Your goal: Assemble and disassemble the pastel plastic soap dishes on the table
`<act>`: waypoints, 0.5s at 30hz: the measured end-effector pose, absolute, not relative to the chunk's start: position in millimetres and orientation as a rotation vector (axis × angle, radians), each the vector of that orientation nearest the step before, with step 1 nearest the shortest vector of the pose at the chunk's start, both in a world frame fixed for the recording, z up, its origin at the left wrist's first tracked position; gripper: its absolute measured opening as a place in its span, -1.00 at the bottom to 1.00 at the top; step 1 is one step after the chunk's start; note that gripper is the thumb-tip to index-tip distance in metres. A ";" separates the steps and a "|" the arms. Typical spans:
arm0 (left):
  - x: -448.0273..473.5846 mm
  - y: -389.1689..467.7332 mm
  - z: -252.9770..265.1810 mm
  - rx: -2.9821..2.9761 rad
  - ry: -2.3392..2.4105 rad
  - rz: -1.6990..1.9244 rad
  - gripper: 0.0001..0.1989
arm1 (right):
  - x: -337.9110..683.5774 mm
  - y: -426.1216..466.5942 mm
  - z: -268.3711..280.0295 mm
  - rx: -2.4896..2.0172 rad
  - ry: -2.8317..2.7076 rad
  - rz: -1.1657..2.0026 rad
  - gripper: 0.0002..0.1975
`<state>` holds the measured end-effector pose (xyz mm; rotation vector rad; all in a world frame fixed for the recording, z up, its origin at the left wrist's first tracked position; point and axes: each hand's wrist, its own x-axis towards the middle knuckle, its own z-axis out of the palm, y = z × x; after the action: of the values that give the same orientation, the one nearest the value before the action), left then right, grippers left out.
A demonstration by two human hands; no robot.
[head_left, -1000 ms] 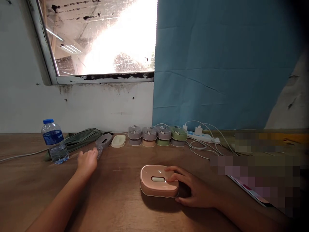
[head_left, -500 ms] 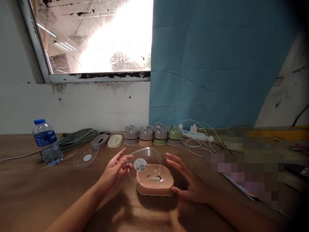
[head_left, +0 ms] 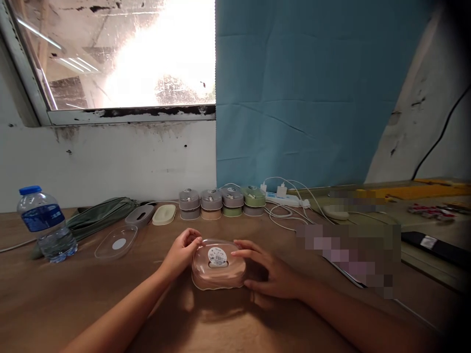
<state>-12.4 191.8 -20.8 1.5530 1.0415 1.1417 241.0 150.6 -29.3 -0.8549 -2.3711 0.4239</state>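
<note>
Left grip [head_left: 182,252] is at the far-left corner of the clear cover [head_left: 235,268], thumb on its edge and the other fingers curled; whether it pinches or only rests there, I cannot tell. Right grip [head_left: 270,272] is spread, fingers apart: one fingertip touches the cover's top, the thumb lies by the near-right corner.

Position: peach box [head_left: 217,276] flat on the bench [head_left: 44,304], between both hands, cover over it. Round label [head_left: 218,256] faces up, partly across the slot.

Change: half a second ago I had the cover tilted up in the left, behind the box, with the right well apart from it. Now it lies down over the box and both hands meet it. The spare cover [head_left: 127,242] remains by the bottle [head_left: 42,220].

Reading: the covering looks mostly made, in my judgement. Seating unconfirmed; I cannot see whether the rim is fully home. An uneven press could leave one side proud.
</note>
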 end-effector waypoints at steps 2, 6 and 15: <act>-20.5 200.1 -26.1 1.825 1.172 1.181 -0.79 | 240.2 150.1 -27.5 -0.888 -2.376 0.475 -0.47; -46.8 235.7 -35.6 2.197 1.561 1.280 -0.76 | 238.1 147.6 -24.2 -0.941 -2.374 0.530 -0.47; -86.2 278.6 -32.5 2.383 2.181 0.580 -0.54 | 231.1 144.6 -30.0 -1.014 -2.351 0.492 -0.33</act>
<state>-86.2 278.6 -32.5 2.3827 2.1806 0.5797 231.1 144.6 -30.0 -1.0138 -2.3508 0.4923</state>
